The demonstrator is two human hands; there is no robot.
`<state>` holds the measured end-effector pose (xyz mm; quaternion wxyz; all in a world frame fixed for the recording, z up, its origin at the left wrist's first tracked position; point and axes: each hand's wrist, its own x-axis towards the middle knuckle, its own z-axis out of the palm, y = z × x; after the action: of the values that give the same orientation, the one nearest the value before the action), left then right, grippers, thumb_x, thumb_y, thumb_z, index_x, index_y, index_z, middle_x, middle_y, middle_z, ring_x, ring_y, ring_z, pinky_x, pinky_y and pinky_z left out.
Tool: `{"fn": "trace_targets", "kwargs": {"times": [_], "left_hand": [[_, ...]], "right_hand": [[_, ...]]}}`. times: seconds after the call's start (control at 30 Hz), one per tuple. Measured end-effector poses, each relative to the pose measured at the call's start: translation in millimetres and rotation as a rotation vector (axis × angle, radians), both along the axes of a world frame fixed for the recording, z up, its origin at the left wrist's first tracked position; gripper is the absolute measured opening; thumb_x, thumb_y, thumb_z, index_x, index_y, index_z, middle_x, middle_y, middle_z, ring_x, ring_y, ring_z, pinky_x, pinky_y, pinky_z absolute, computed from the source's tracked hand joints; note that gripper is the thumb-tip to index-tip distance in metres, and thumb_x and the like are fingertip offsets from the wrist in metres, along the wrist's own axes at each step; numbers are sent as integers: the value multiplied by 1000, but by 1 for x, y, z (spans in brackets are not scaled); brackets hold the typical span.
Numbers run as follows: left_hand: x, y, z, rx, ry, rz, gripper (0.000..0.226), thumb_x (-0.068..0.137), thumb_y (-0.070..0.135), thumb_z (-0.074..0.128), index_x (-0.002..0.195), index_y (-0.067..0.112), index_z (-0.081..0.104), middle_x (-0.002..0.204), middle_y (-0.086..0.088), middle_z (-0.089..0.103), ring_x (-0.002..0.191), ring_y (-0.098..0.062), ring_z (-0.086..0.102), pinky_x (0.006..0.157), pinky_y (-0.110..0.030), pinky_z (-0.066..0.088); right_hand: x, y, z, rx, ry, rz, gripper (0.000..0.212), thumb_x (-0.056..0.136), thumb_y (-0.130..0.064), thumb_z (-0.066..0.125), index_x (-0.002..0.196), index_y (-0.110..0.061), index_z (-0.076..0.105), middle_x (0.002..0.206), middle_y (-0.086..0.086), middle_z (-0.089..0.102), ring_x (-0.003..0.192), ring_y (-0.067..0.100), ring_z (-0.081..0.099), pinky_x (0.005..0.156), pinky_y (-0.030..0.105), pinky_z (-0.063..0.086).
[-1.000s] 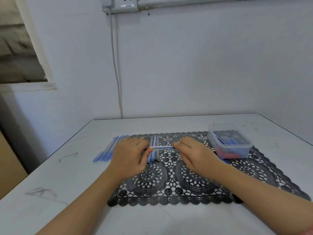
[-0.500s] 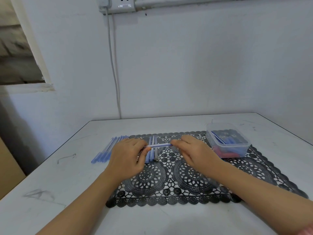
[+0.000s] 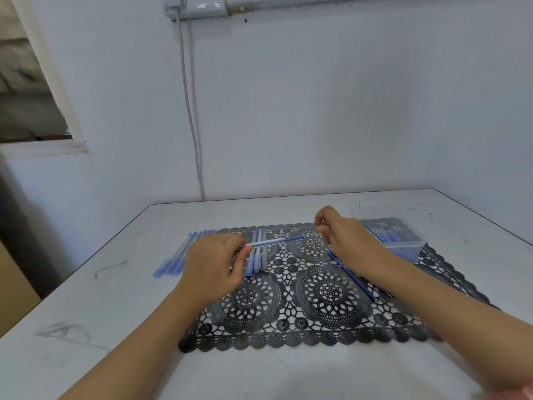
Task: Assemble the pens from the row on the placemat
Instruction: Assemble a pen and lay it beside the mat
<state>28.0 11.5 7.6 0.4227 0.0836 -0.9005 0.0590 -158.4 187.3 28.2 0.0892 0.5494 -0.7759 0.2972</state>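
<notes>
black lace placemat (image 3: 328, 295), pale blue pens (image 3: 178, 255)

Left hand (image 3: 213, 264) pinches a pen barrel (image 3: 266, 242) (blue refill (image 3: 292, 239) protruding) over the placemat (image 3: 317, 339), right hand (image 3: 343, 238) curled nearby

Premises are presenting as a plain utility workroom rather than a furnished home. The bare painted wall (image 3: 346, 111) is carrying a surface-mounted socket (image 3: 206, 5) and trunking (image 3: 346, 0), with a cable (image 3: 190, 111) running down exposed. The white worktop (image 3: 86, 298) is showing scuffs and scribbles. A clear plastic tub (image 3: 403, 246) is sitting on a black lace placemat (image 3: 317, 336). Rough masonry is showing through an opening (image 3: 26, 82) at left.
</notes>
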Motion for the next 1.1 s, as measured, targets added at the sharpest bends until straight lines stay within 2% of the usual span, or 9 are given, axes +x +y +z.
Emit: {"fn": "trace_targets", "kwargs": {"times": [0.1, 0.23, 0.33, 0.5, 0.6, 0.8, 0.93, 1.03, 1.1], "left_hand": [[0, 0, 0, 0, 1, -6, 28, 87, 30, 44, 70, 18, 62, 54, 10, 51, 50, -4, 30, 55, -6, 14], [-1, 0, 0, 5, -10, -5, 28, 87, 31, 44, 70, 18, 61, 55, 9, 52, 50, -5, 30, 55, -6, 14], [-1, -1, -2, 19, -30, -2, 29, 88, 31, 43, 70, 17, 62, 55, 8, 52, 47, -8, 37, 54, -7, 16], [-1, -1, -2, 31, -51, -7, 30, 89, 32, 43, 70, 17, 60, 55, 8, 51, 46, -10, 41, 53, -8, 16], [-1, -1, -2, 29, -55, -14, 30, 89, 31, 43, 69, 17, 60, 55, 8, 51, 47, -9, 39, 53, -8, 16], [-2, -1, -3, 28, -57, -25, 31, 89, 32, 43, 70, 17, 61, 56, 8, 52, 46, -12, 44, 53, -9, 17], [-3, -2, -4, 15, -50, -31, 30, 89, 32, 43, 70, 17, 61, 55, 8, 52, 46, -11, 45, 49, -18, 24], [-2, -2, -4, 14, -49, -30, 30, 89, 31, 43, 70, 17, 61, 55, 8, 52, 46, -11, 44, 50, -12, 19], [-2, -1, -3, 14, -51, -25, 30, 89, 31, 43, 70, 17, 61, 55, 8, 52, 46, -11, 44, 54, -7, 16]], "right_hand": [[-2, -1, -3, 21, -15, -19, 15, 98, -20, 41, 92, -11, 51, 69, 0, 56, 58, 16, 48, 60, 31, 39], [-2, -5, -10, 151, -36, -39, 21, 93, -25, 54, 77, -13, 55, 72, -8, 57, 65, 4, 50, 64, 28, 37], [0, -8, -15, 241, -32, -66, 20, 90, -25, 59, 90, -7, 68, 92, 5, 67, 85, 16, 58, 71, 24, 36], [4, -8, -20, 302, -68, -16, 17, 88, -17, 62, 99, -10, 72, 104, 4, 67, 93, 12, 59, 80, 14, 35], [5, -8, -22, 330, -32, -13, 18, 88, -16, 61, 102, -13, 72, 107, 2, 64, 101, 14, 57, 76, 12, 30], [6, -6, -20, 361, 0, 6, 24, 89, -21, 60, 110, -15, 69, 111, 2, 63, 104, 14, 55, 76, 11, 27], [6, -5, -16, 389, 7, 5, 34, 87, -28, 63, 119, -16, 63, 111, 2, 64, 102, 12, 56, 71, 11, 28], [6, -4, -13, 398, -7, 12, 41, 85, -31, 65, 123, -16, 61, 101, -1, 65, 90, 8, 57, 61, 9, 32], [7, -4, -9, 366, 0, -1, 44, 84, -34, 66, 125, -18, 59, 96, -3, 63, 83, 5, 52, 65, 12, 34]]}}
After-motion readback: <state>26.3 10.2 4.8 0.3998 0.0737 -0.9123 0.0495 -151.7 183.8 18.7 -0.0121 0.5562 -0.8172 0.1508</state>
